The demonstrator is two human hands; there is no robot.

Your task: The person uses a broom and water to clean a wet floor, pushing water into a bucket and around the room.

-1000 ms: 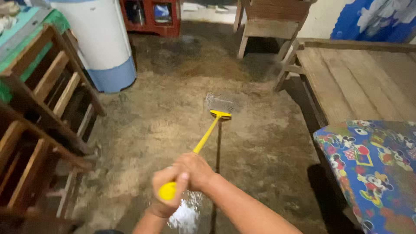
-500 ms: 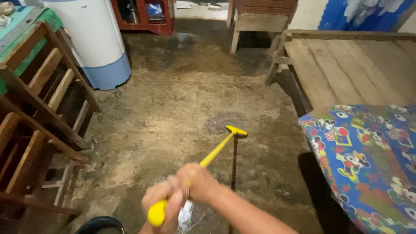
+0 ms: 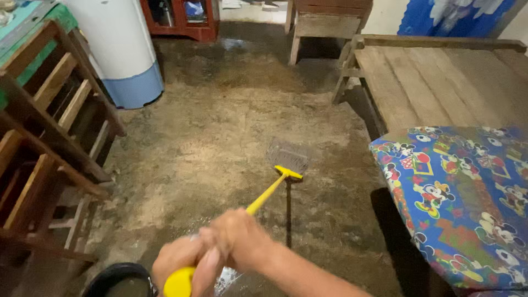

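Note:
A broom with a yellow handle [image 3: 267, 193] reaches away from me over a rough dirt-brown floor [image 3: 209, 143]. Its grey bristle head [image 3: 288, 155] lies on the floor just left of the bed's corner. Both hands grip the near end of the handle at the bottom of the view. My left hand [image 3: 179, 264] is wrapped round the very end. My right hand [image 3: 242, 242] clasps the handle just above it, with the forearm coming in from the lower right.
A bed with a colourful cartoon-print mattress [image 3: 467, 192] and bare wooden slats [image 3: 440, 82] fills the right. Wooden chairs [image 3: 44, 143] crowd the left beside a white and blue drum [image 3: 124, 49]. A dark bucket rim [image 3: 118, 279] is by my left hand. A wooden stool [image 3: 324, 25] stands far back.
The broom head was pulled back towards me, then pushed out again and a little left. My hands have dropped lower in view, and the bucket rim has come into sight.

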